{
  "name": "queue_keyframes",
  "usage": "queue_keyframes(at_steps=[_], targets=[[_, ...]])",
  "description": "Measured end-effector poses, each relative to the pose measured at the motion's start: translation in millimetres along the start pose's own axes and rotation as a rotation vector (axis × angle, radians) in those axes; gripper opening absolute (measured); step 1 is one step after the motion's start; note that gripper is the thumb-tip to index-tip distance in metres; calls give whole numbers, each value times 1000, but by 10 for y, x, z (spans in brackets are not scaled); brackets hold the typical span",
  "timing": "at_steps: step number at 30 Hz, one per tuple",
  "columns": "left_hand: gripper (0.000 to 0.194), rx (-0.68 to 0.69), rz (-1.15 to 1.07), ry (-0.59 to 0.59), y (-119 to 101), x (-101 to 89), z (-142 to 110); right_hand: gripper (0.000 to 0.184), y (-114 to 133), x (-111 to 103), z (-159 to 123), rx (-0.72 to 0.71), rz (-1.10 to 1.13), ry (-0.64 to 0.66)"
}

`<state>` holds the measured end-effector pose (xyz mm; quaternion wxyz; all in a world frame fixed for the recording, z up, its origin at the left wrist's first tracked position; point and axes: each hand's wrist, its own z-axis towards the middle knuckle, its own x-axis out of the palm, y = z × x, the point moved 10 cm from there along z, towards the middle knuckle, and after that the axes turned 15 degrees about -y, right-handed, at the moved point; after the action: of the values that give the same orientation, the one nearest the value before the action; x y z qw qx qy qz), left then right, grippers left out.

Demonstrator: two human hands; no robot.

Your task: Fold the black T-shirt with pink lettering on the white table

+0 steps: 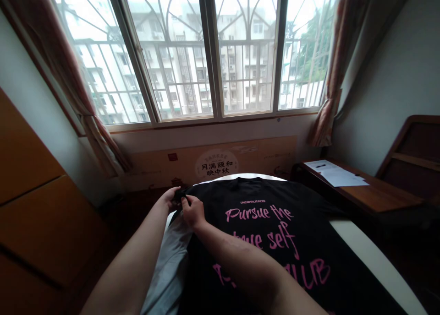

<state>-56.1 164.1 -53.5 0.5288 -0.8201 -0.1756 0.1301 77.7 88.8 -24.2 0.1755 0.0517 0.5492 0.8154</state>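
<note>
A black T-shirt [292, 241] with pink lettering lies spread over a white round table [364, 251]. My left hand [169, 198] and my right hand [193, 210] meet at the shirt's far left sleeve corner. Both pinch the black fabric there, fingers closed on it. A pale grey cloth [170, 264] hangs at the table's left edge under my right forearm.
A cardboard panel [213, 161] with printed characters leans under the big barred window [206, 54]. A wooden side table [364, 191] with white papers [335, 173] stands at the right, by a wooden chair back [412, 154]. Wooden cabinets [30, 205] fill the left side.
</note>
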Motion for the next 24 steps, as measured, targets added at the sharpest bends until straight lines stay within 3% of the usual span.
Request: queue_keyframes(at_steps=[4, 8, 12, 15, 18, 21, 24], targets=[[8, -13, 33, 12, -101, 125, 22, 34, -45, 25, -39, 2, 39, 24], [15, 23, 19, 33, -202, 245, -4, 36, -51, 0, -52, 0, 102, 37], [27, 61, 22, 78, -283, 354, -81, 47, -87, -271, -61, -31, 159, 40], [36, 89, 31, 130, -364, 450, -151, 50, -186, -701, -118, -58, 153, 68], [41, 129, 48, 193, -455, 600, -226, 48, -353, -1270, -241, -73, 89, 117], [43, 186, 100, 265, -481, 844, -332, 46, -564, -1898, -405, -58, -1, 144], [41, 267, 200, 338, -356, 1177, -509, 46, -774, -2509, -549, -20, -65, 116]])
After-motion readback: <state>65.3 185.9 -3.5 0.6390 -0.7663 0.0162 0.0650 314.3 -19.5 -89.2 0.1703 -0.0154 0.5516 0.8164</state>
